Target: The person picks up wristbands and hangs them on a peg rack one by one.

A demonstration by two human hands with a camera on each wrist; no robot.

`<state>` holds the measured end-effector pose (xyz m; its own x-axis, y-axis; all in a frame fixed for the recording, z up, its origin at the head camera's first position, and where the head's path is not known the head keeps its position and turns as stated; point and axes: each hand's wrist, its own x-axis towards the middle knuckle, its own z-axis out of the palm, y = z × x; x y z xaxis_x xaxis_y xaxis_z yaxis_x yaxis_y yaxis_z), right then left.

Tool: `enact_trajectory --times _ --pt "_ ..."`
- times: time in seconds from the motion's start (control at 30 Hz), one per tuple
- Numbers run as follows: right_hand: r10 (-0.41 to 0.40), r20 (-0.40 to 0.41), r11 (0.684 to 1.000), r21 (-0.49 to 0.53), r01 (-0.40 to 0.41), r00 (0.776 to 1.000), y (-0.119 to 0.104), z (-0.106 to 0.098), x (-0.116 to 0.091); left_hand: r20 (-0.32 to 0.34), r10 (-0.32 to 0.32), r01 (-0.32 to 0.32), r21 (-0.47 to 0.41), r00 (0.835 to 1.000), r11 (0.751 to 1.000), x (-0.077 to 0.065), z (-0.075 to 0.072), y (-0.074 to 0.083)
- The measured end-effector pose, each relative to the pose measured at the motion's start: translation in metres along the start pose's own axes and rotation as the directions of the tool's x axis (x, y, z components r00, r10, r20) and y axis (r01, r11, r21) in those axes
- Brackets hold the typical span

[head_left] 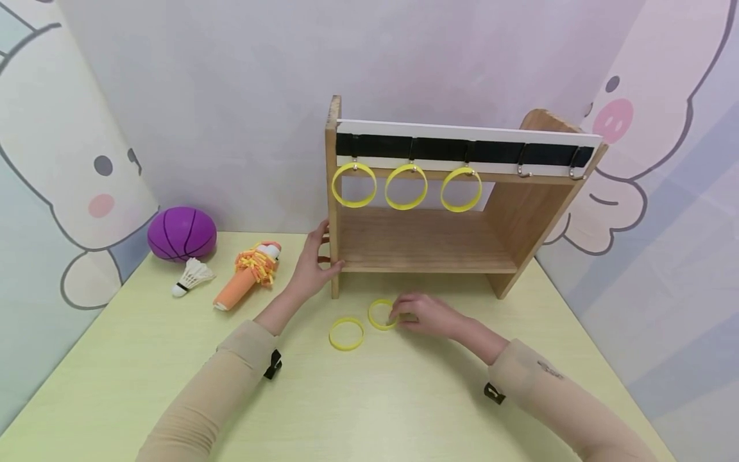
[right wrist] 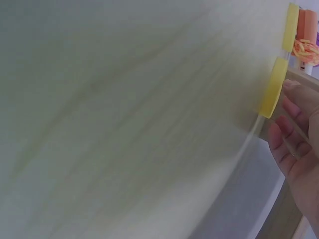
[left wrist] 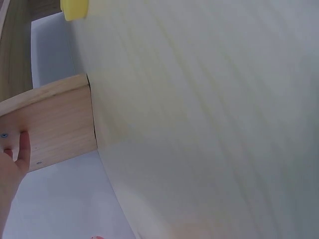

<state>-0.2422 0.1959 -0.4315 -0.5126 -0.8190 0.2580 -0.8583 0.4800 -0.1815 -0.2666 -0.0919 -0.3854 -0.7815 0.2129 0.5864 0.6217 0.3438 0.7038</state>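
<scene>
A wooden rack (head_left: 427, 240) stands at the back, with a white and black strip of hooks across its top. Three yellow rings (head_left: 406, 205) hang from its left hooks. My left hand (head_left: 314, 266) grips the rack's left side panel, thumb at the front edge, fingers against the outer face (left wrist: 55, 124). Two more yellow rings lie on the table before the rack. At the right-hand ring (head_left: 372, 319), my right hand (head_left: 430, 316) has its fingertips right at the rim, loosely bent. The other ring (head_left: 347, 348) lies a little left and nearer.
Left of the rack are a purple ball (head_left: 182, 234), a shuttlecock (head_left: 193, 274) and an orange toy with a fringed yellow-orange mane (head_left: 235, 289). Two bare hooks (head_left: 524, 172) are at the strip's right. Printed walls enclose the pale table (head_left: 375, 410) behind and at both sides.
</scene>
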Motion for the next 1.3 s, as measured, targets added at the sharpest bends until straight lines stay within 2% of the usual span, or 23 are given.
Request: enact_trajectory --times 0.2,0.7,1.0,1.3 --pt "-0.025 0.031 0.999 0.028 0.024 0.999 0.004 0.004 0.005 0.0 -0.001 0.001 0.005 1.0 1.0 -0.001 0.0 -0.001" --pt "0.038 0.118 0.996 0.073 -0.047 0.992 0.005 0.008 0.008 0.006 0.002 -0.002 0.005 1.0 1.0 0.0 -0.001 0.0" --pt "0.092 0.079 0.965 0.238 -0.108 0.993 -0.002 -0.01 0.005 0.009 0.002 -0.002 -0.002 1.0 1.0 0.001 0.0 -0.002" --pt "0.13 0.05 0.961 0.239 -0.138 0.99 -0.003 -0.024 -0.001 0.011 0.007 -0.007 -0.007 1.0 1.0 0.001 0.0 -0.003"
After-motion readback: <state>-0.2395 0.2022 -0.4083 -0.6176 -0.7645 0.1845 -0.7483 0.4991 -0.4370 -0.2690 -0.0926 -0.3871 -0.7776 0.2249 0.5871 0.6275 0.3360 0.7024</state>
